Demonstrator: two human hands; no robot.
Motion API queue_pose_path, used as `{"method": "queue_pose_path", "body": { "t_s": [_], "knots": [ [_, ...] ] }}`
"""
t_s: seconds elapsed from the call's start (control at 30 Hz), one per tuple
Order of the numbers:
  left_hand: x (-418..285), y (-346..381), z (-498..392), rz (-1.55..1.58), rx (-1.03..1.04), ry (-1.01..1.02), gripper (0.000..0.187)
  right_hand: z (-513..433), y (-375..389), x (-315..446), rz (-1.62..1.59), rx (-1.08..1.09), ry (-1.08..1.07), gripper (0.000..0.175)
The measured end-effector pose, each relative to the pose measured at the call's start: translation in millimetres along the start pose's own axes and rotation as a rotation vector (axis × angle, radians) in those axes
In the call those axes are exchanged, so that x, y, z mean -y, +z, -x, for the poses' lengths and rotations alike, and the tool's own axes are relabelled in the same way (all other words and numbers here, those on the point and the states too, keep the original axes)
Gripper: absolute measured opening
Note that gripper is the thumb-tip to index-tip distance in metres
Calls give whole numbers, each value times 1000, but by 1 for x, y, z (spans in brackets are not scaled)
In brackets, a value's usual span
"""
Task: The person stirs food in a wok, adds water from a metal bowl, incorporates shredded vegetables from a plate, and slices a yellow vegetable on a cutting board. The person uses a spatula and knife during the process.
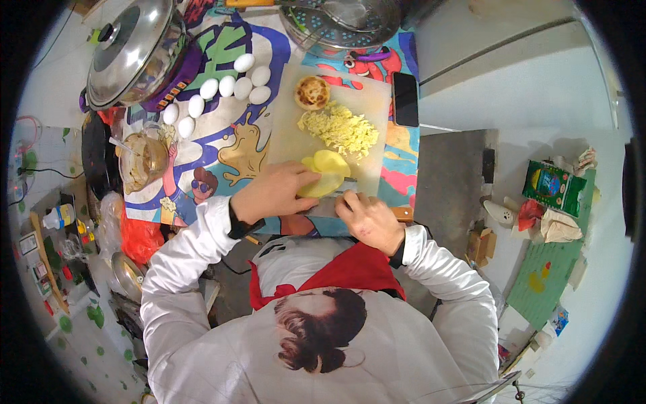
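My left hand [277,192] has its thumb and fingers around thin yellow slices [328,171] that look like potato, at the near part of a pale cutting board [285,126]. Just right of them, the fingers of my right hand [371,222] are curled over a knife lying near the board's front edge. Part of the blade [345,186] and the wooden handle [402,214] show on either side of that hand; whether it grips anything is hidden. Farther up the board are a heap of chopped yellow vegetable [345,129] and a browned round flatbread [312,93].
Several white eggs [227,86] lie loose on the patterned tablecloth [202,146], left of the board. Beyond them stands a lidded pot [131,50]. A glass bowl of brown paste [143,161] holds a spoon. A phone [405,99] lies right of the board, a metal colander [343,22] behind.
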State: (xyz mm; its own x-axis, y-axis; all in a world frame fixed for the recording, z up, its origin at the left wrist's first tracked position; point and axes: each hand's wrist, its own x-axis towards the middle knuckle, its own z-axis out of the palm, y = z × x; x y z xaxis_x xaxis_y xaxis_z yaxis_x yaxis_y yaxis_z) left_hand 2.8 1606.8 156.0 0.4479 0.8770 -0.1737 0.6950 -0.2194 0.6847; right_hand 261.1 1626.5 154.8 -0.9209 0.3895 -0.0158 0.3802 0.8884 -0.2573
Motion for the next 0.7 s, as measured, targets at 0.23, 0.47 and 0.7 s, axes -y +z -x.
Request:
{"method": "queue_pose_path", "body": {
  "t_s": [0.23,0.47,0.7],
  "knots": [
    [10,12,-30,-43,128,52,39,11,-6,6,68,-35,15,13],
    [33,21,-47,58,160,-52,45,25,-4,3,26,-74,70,16],
    [57,33,-72,73,68,141,34,73,-25,-10,-167,-133,131,24]
  ]
}}
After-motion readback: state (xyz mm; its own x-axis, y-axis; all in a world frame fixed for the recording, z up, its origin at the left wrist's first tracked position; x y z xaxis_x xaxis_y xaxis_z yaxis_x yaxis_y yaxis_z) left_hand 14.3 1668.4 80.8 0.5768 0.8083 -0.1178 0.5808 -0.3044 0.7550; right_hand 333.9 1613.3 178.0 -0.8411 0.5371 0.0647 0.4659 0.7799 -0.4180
